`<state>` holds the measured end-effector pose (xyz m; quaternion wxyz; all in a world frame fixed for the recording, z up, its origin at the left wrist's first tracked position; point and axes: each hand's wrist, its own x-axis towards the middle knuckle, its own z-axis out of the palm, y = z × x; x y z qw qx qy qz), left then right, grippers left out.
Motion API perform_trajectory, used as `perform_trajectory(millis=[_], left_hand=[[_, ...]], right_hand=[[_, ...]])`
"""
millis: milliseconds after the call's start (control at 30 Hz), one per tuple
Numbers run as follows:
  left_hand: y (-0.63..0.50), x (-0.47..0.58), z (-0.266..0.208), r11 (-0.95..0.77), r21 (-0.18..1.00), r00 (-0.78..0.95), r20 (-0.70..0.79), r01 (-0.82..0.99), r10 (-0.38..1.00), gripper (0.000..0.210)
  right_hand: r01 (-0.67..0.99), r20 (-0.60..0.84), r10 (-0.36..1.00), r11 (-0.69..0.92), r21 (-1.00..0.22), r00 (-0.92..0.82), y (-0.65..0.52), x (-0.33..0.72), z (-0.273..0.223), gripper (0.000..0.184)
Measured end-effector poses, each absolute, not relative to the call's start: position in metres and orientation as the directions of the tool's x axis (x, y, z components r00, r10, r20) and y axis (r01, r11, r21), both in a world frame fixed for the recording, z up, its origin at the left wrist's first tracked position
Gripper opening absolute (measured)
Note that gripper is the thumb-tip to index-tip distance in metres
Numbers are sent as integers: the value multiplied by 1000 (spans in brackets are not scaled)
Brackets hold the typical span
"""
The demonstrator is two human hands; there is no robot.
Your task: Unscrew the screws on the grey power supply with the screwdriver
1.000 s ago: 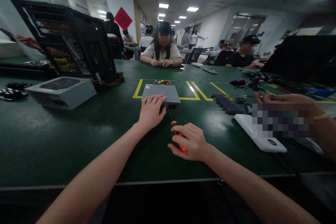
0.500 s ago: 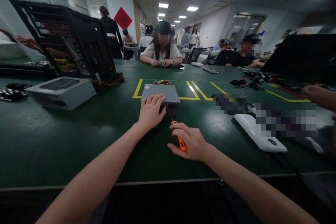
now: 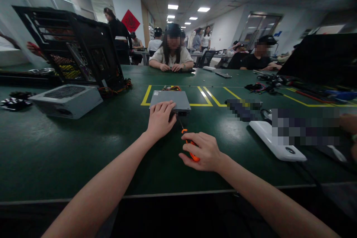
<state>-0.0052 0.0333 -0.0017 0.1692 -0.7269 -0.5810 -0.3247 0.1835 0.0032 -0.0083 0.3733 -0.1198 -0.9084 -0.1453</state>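
A grey computer power supply (image 3: 180,100) lies on the green table in front of me, with colored wires (image 3: 172,88) at its far side. My left hand (image 3: 160,119) grips its near left part, fingers over the top and thumb at the near face. In my right hand (image 3: 203,150) is an orange-and-black screwdriver (image 3: 194,156), its handle wrapped by the fingers. The thin shaft points away from me, up to the near face of the power supply beside the socket. Whether the tip sits in a screw is too small to tell.
A second power supply (image 3: 67,100) and an open black computer case (image 3: 80,48) stand at left. To the right lie a white device (image 3: 276,141) and bundled cables (image 3: 267,81). Yellow tape (image 3: 205,96) marks the table. A person (image 3: 171,50) sits opposite; another person's hand (image 3: 348,123) shows at right.
My right hand's fingers have shifted slightly around the screwdriver handle. My left hand stays on the power supply. At the right edge, the other person's hand has drawn back toward the near right.
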Motion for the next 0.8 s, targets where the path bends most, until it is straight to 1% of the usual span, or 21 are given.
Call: perform_trajectory(millis=[67,200,233,367,400,533,600,700,733,800], left_hand=[[33,-5,-2,-266,132,113,666,955,737,36],[34,-4,-2,-268,134,115,663,954,740,37],[34,-4,-2,-267,134,114,664,954,739,36],[33,-5,-2,-269,129,116,668,955,735,36],[33,-5,-2,-269,128,117,668,955,735,35],[34,-5,-2,-268,124,119,669,956,734,35],[34,-5,-2,-266,121,120,670,956,733,35],[34,-5,-2,-264,116,120,670,958,732,35],[34,-5,-2,-265,116,121,671,957,732,35],[34,-5,-3,-266,116,122,672,957,731,35]], right_hand=[[323,712,100,928,185,-695,3,183,-8,17],[320,725,142,940,114,-674,3,183,-9,22],[324,725,139,938,122,-674,3,183,-9,21],[345,715,90,913,219,-693,4,183,-9,16],[346,715,94,913,216,-693,4,183,-9,15],[336,730,154,936,109,-666,3,183,-9,21],[331,730,140,936,124,-669,3,182,-9,18],[332,715,95,922,199,-692,4,183,-9,16],[335,714,98,921,199,-694,4,183,-9,15],[339,714,132,928,154,-687,4,183,-9,18]])
